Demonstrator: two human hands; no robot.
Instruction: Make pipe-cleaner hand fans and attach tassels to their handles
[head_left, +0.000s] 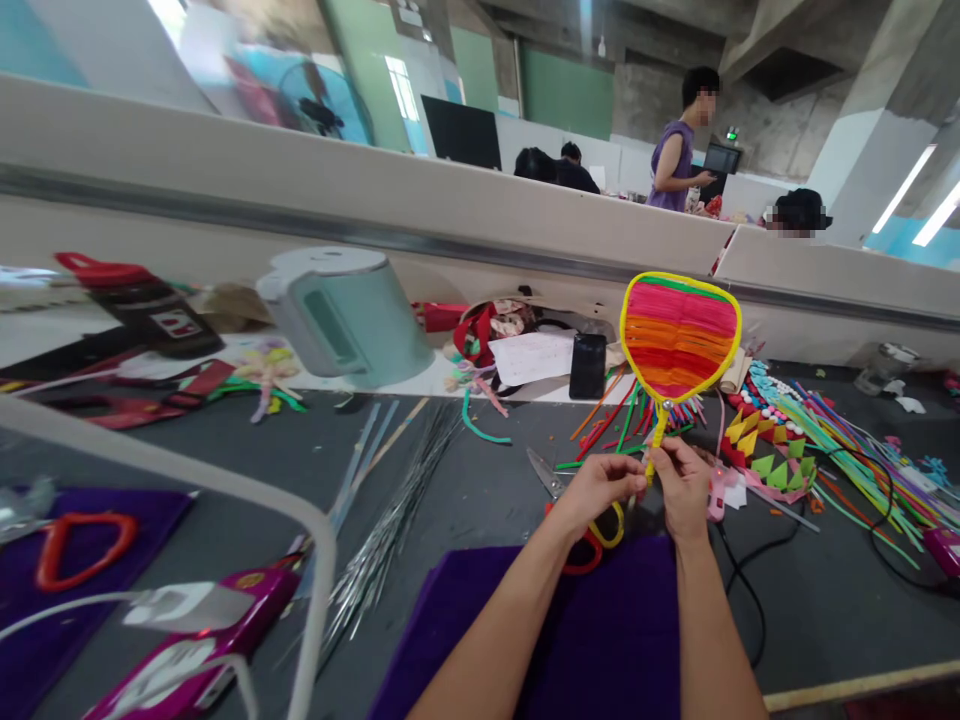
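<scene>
1 yellow-rimmed fan (681, 335), raised above the counter (487, 480), its handle (659, 432) pinched by left hand (604, 488) and right hand (681, 485), 1 pair of scissors (545, 474) partly covered by the left hand, open room found between scissors and silver stems (397, 520), pale counter edge (862, 685) seen at lower right.

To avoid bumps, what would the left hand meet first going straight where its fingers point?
The left hand would likely first meet the yellow handle, then the right hand; exact depth is unclear.
</scene>
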